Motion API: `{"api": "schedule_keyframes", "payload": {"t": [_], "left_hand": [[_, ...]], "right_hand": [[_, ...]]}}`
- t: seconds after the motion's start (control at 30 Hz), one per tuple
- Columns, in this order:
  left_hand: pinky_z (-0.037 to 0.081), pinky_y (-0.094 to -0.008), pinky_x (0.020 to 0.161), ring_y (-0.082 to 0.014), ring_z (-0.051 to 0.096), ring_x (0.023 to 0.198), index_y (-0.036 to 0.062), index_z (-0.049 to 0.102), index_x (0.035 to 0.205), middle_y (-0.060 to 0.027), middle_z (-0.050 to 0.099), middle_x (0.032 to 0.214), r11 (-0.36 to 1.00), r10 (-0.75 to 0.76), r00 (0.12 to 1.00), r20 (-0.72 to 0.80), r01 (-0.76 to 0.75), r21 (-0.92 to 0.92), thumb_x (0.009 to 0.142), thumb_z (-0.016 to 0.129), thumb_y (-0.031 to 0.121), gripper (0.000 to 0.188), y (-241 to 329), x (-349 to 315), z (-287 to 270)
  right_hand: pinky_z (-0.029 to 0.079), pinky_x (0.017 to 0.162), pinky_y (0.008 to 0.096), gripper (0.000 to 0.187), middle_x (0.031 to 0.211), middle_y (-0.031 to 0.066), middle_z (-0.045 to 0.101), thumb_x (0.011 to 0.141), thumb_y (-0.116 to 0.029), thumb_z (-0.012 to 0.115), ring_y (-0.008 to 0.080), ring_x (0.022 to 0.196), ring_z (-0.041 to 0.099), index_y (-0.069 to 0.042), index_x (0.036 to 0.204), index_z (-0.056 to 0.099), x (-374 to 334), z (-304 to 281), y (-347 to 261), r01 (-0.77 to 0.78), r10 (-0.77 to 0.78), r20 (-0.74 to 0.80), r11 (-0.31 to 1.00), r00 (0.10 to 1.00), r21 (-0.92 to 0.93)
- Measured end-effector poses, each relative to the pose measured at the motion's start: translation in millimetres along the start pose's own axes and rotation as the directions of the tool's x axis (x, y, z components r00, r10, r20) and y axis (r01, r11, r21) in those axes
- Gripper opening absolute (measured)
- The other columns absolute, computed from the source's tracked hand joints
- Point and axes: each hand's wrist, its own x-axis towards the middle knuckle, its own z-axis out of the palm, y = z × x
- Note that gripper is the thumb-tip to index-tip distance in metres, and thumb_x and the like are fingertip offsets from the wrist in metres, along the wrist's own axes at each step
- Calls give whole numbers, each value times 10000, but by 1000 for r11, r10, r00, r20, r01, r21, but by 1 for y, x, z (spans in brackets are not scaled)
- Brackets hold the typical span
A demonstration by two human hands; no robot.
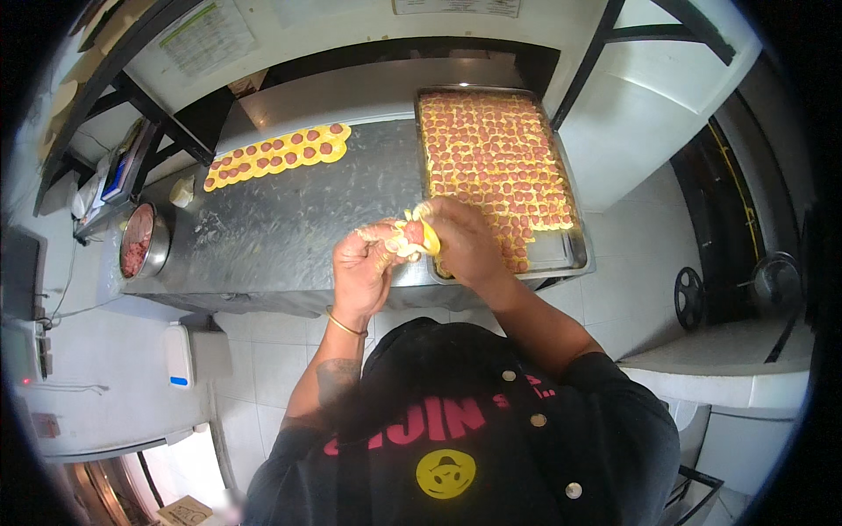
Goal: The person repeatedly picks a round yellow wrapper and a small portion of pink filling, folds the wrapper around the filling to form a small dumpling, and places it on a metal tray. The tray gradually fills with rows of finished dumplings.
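Between my hands, above the front part of the metal table, is a dumpling with a yellow wrapper (431,238) and a lump of pinkish meat filling (413,231) still showing. My left hand (364,254) pinches it from the left, its fingers dusted pale. From the other side my right hand (465,241) grips the wrapper's edge, partly in front of the tray. Overlapping round yellow wrappers (285,167), each topped with meat, lie in two rows at the back left. A large metal tray (579,250) at the right holds tightly packed rows of dumplings (495,149).
A steel bowl (159,248) of ground meat stands at the table's left edge, with a small pale lump (181,191) behind it. Dark shelf posts (167,123) rise at the back left. The steel tabletop (281,232) has flour smears.
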Motion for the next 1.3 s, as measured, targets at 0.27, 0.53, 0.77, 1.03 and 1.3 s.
{"api": "schedule_keyframes", "payload": {"t": [0.27, 0.53, 0.77, 1.03, 1.3], "left_hand": [[582, -328, 835, -224, 701, 1037, 36, 641, 1107, -154, 695, 1197, 991, 42, 997, -62, -50, -127, 1010, 641, 17, 98, 40, 4, -18], [571, -343, 918, -233, 689, 1105, 7, 625, 1086, -170, 694, 1205, 993, 112, 994, 6, -112, -37, 1016, 649, 43, 82, 68, 14, -38], [583, -388, 946, -266, 716, 1061, -25, 616, 1104, -189, 722, 1153, 966, 211, 977, 6, -209, 150, 1032, 631, 64, 115, 69, 24, -52], [561, -373, 979, -223, 687, 1096, 11, 629, 1217, -132, 695, 1231, 975, -129, 981, 146, 153, -162, 1071, 539, 112, 200, 40, 31, -56], [546, -334, 963, -184, 654, 1126, 26, 627, 1278, -68, 673, 1239, 835, -431, 897, 98, 437, -335, 1079, 532, 163, 260, 26, 3, -26]], "right_hand": [[532, 731, 266, 194, 946, 58, 719, 969, -89, 714, 104, 814, 661, 12, 1135, 703, 1, 56, -21, 92, -90, -102, 996, 991, 16], [482, 626, 237, 122, 865, 60, 698, 896, -80, 778, 77, 724, 612, -23, 987, 721, 16, 104, -25, 45, -69, -324, 996, 944, -82], [525, 715, 281, 344, 939, 78, 678, 817, -109, 853, 147, 816, 661, -31, 1086, 654, 17, 119, -32, 155, -316, -164, 776, 934, -612], [526, 925, 331, 679, 1127, 92, 703, 772, -135, 889, 160, 1042, 665, 10, 1347, 559, 42, 130, -33, -63, -42, -340, 954, 939, -292], [533, 890, 333, 511, 997, 80, 693, 845, -134, 830, 164, 915, 673, 2, 1255, 558, 11, 116, -14, -170, -51, -414, 861, 909, -479]]}}
